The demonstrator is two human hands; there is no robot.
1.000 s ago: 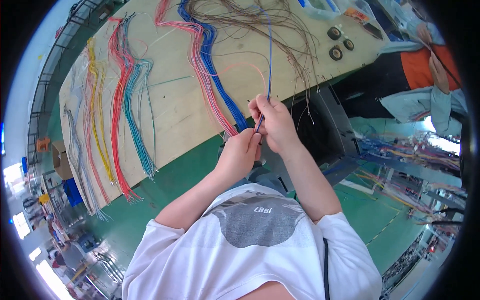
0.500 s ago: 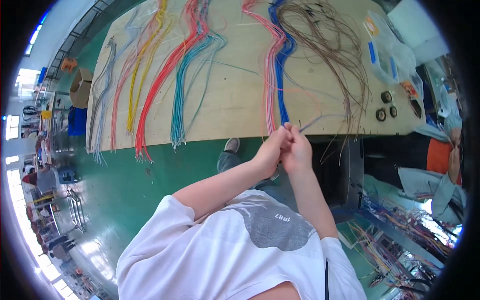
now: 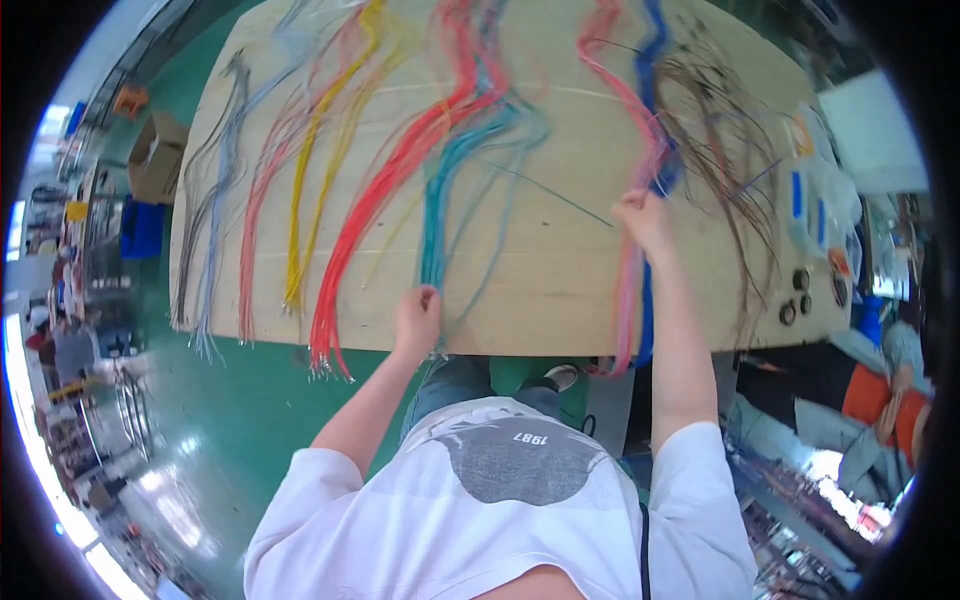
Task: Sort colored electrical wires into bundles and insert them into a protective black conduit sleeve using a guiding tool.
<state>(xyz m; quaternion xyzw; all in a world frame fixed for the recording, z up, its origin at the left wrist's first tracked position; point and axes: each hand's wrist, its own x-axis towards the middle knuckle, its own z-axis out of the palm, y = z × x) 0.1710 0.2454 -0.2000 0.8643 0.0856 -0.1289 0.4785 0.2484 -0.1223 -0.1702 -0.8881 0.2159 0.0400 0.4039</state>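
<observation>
My left hand (image 3: 417, 318) is at the lower end of a bundle of teal wires (image 3: 434, 225) by the table's front edge, its fingers closed on some of them. My right hand (image 3: 645, 222) is further forward, over a bundle of pink wires (image 3: 632, 285). Its fingertips are pinched together; what is between them is too small to make out. One dark green wire (image 3: 550, 192) stretches from the teal bundle and ends close to those fingertips. Beside the pink bundle runs a bundle of blue wires (image 3: 646, 310), partly hidden by my right forearm.
Red wires (image 3: 362, 220), yellow wires (image 3: 303, 200) and grey wires (image 3: 200, 220) lie to the left on the wooden table (image 3: 560, 300). Brown wires (image 3: 735, 215), small black rolls (image 3: 788, 312) and clear plastic boxes (image 3: 825, 200) are on the right. Another person (image 3: 885, 400) is at the right.
My hands have parted from the ends of the blue bundle. The left has moved left to the teal wires, the right forward over the pink ones. The view has shifted as well.
</observation>
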